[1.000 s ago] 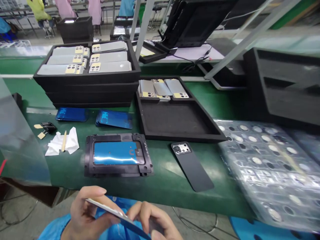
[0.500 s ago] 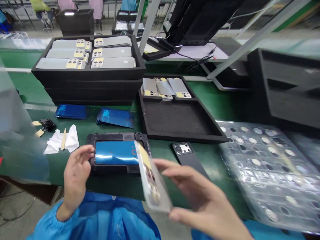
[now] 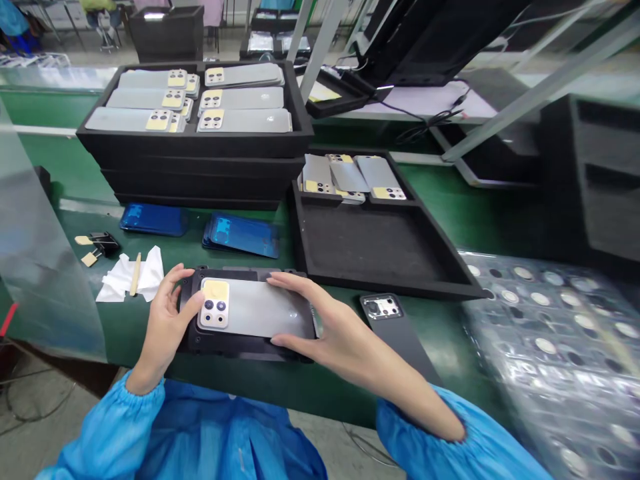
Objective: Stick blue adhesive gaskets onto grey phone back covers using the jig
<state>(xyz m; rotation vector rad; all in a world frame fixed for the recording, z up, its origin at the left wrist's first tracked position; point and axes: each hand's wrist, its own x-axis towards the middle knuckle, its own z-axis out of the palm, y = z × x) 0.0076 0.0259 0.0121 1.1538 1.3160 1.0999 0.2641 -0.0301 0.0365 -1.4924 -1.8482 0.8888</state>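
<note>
A silver phone back cover [image 3: 260, 308] lies face up over the black fixture [image 3: 250, 349], its camera block and yellow film at the left end. My right hand [image 3: 327, 327] spans the cover's right part, fingertips on the far long edge and thumb on the near one. At the camera end, my left hand [image 3: 170, 320] pinches the cover's left edge, with its thumb beside the lenses and its fingers at the fixture's left side. The blue sheet in the fixture is hidden beneath the cover. A dark phone [image 3: 400, 330] with a camera opening lies right of my right hand.
Stacked black trays [image 3: 195, 147] of silver covers stand behind. A lower black tray [image 3: 390, 283] holds more covers at its far end. Blue sheets [image 3: 245, 235] lie before the stack. White tissue [image 3: 117, 280] with a wooden stick is at left, clear blister trays [image 3: 545, 373] at right.
My right hand has brought the tilted cover left and laid it flat over the fixture, covering the blue sheet. My left hand has closed in on its camera end.
</note>
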